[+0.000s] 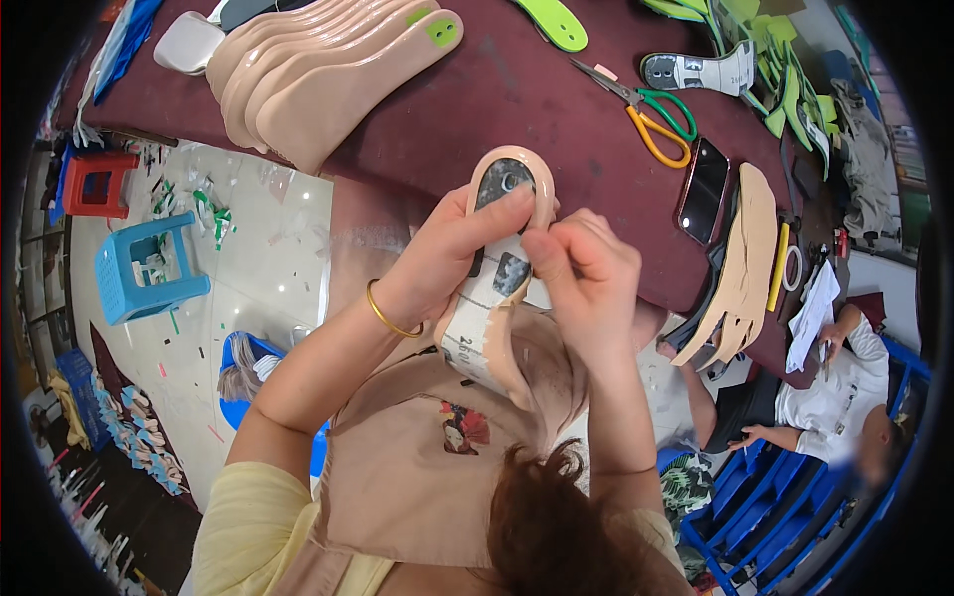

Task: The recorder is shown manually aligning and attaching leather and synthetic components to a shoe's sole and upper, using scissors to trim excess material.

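Observation:
My left hand (442, 233) grips a shoe insole (479, 323), its thumb pressed on the rounded end. The insole's white underside faces up, with dark patches and a beige covering folded round its rim. At the insole's right edge, my right hand (592, 268) is closed, thumb and bent fingers pinching the beige rim. The insole's lower end comes down against my beige apron (407, 462). Beyond my hands, on the dark red table, lies an overlapping row of beige insoles (328, 99); the end one has a green patch.
Scissors (646, 119) with green and orange handles lie on the dark red table (417, 129), near a phone (705, 189) and beige strips (740, 263). Green insole pieces (785, 70) pile at the far right. Left stand blue (149, 268) and red (96, 187) stools. Another person (835, 387) sits at right.

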A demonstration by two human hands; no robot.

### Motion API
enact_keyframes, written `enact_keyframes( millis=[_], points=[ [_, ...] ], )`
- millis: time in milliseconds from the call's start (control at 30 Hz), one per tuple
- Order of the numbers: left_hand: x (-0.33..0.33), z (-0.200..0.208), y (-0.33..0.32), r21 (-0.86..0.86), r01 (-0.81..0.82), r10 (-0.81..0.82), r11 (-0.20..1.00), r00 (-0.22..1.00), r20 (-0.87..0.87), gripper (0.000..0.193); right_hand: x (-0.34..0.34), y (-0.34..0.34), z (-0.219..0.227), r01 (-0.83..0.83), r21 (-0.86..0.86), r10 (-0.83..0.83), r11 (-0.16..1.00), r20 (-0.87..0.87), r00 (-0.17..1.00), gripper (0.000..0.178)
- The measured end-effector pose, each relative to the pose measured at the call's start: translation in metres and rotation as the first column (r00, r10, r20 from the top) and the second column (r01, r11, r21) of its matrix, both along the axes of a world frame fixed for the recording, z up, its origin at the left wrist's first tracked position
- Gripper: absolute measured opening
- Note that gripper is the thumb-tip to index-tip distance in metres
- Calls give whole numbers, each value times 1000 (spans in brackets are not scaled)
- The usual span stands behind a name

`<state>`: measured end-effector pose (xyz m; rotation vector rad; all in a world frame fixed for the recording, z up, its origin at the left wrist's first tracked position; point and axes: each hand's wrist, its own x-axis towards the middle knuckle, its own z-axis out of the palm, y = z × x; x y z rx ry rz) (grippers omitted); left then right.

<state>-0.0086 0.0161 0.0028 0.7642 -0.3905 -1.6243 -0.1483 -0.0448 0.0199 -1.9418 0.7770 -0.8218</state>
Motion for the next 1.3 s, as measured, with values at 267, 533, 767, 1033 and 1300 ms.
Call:
enact_keyframes(
  millis=[267, 533, 767, 1033, 1300],
  points=[
    [-11, -16, -21, -62, -33, 64, 998, 788, 612, 38, -6, 2, -27, 230, 15, -230, 973, 32, 973, 27],
    [-15, -2, -4, 0, 108, -100, 994, 921, 376, 43, -13, -7, -14, 212, 527, -356, 823, 190, 915, 31],
    [-12, 0, -4, 84, 248, -259, 965, 856, 449, 36, -22, -12, -22, 131, 131, -89, 983, -289, 953, 25],
    [-18, -9, 2, 185, 331, -374, 925, 876, 304, 41, -30, -29, 1, -212, 118, 243, 970, -464, 852, 38],
    [-21, -15, -17, 47, 224, -201, 973, 732, 651, 40, -9, -21, -38, -295, 717, -214, 631, 527, 823, 34]
  ],
)
